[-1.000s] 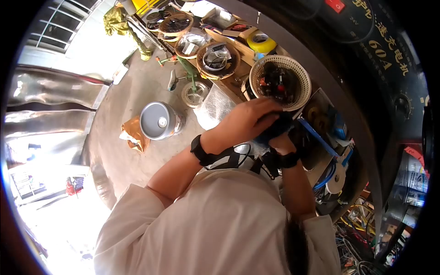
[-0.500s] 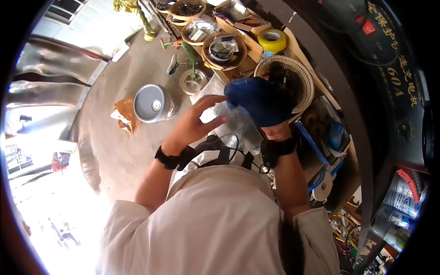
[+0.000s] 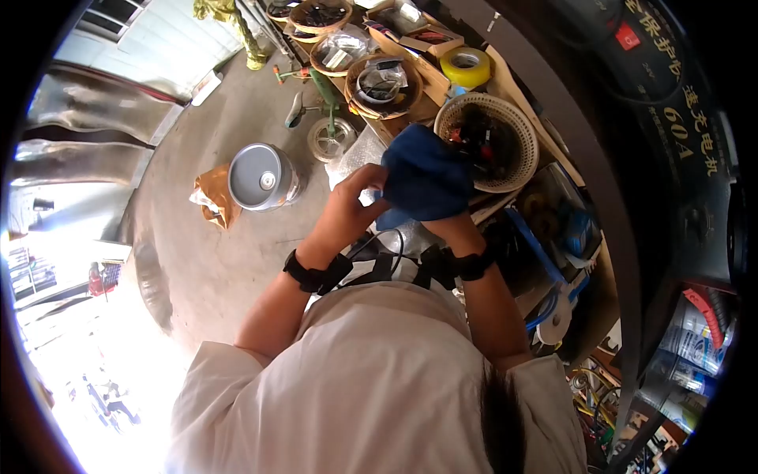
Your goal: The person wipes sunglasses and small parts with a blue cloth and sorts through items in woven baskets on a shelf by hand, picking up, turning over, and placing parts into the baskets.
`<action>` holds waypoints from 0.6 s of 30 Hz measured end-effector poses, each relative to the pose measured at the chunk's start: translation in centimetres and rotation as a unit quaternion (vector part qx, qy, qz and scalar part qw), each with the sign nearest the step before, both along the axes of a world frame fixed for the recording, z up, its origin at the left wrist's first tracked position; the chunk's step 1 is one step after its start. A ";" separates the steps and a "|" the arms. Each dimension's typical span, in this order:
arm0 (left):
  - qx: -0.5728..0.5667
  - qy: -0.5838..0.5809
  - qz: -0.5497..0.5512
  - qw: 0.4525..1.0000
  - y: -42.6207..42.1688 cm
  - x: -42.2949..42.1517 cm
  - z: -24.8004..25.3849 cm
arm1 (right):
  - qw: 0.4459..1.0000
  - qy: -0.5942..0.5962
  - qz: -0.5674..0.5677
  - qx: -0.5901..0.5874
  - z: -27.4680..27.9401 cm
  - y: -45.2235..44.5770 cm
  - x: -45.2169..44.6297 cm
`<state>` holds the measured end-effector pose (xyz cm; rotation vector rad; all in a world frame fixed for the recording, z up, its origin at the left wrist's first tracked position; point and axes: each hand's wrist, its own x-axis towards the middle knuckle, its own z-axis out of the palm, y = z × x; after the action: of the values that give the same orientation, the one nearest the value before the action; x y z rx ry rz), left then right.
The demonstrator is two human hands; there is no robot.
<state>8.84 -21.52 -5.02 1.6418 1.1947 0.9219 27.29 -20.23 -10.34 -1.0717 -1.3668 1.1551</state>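
Note:
A dark blue cloth (image 3: 426, 172) is bunched in front of my chest, between my two hands. The thumb and fingers of my left hand (image 3: 351, 204) are closed on its left edge. My right hand (image 3: 456, 229) is under the cloth, which covers its fingers, so their position is hidden. Only the wrist and the heel of that hand show below the fabric. Each wrist wears a black band. Just beyond the cloth stands a cream perforated basket (image 3: 527, 150) with dark items and something red inside.
On the bench are several wicker baskets (image 3: 410, 107) of small parts and a yellow tape roll (image 3: 476, 77). A grey-lidded bucket (image 3: 251, 178) and a brown bag (image 3: 212, 197) sit on the floor at left. A dark charger unit (image 3: 663, 142) rises at right.
My right hand and the blue cloth have moved left and toward my body. My left hand has closed on the cloth's edge; before, its fingers were spread beside it.

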 end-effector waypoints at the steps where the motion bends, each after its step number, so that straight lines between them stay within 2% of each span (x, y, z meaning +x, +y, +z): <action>1: 0.017 0.028 0.009 0.999 0.1 -0.1 0.0 | 1.000 0.022 -0.021 -0.005 0.2 0.0 -0.2; 3: 0.048 0.082 0.027 0.995 0.1 -0.1 0.3 | 0.996 0.057 -0.061 -0.012 0.4 0.0 -0.3; 8: 0.183 0.100 0.035 0.977 -0.2 1.0 2.8 | 0.991 0.076 -0.114 -0.008 0.9 -0.1 0.3; 12: 0.174 -0.017 -0.180 0.968 -0.8 1.8 3.9 | 0.992 0.043 -0.115 0.007 1.3 0.2 1.2; 15: 0.107 -0.049 -0.250 0.961 -1.2 2.8 4.4 | 0.994 0.011 -0.112 0.007 1.3 0.0 2.3; 16: 0.112 -0.020 -0.283 0.952 -0.9 2.7 4.3 | 0.994 0.002 -0.111 0.004 1.1 -0.3 2.8; 18: 0.087 -0.003 -0.264 0.961 -0.6 2.7 4.0 | 0.993 -0.012 -0.117 -0.005 1.1 -1.0 4.3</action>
<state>11.57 -22.14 -1.02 1.9634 0.6253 0.6980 31.55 -21.21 -9.29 -1.2212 -1.2180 0.9798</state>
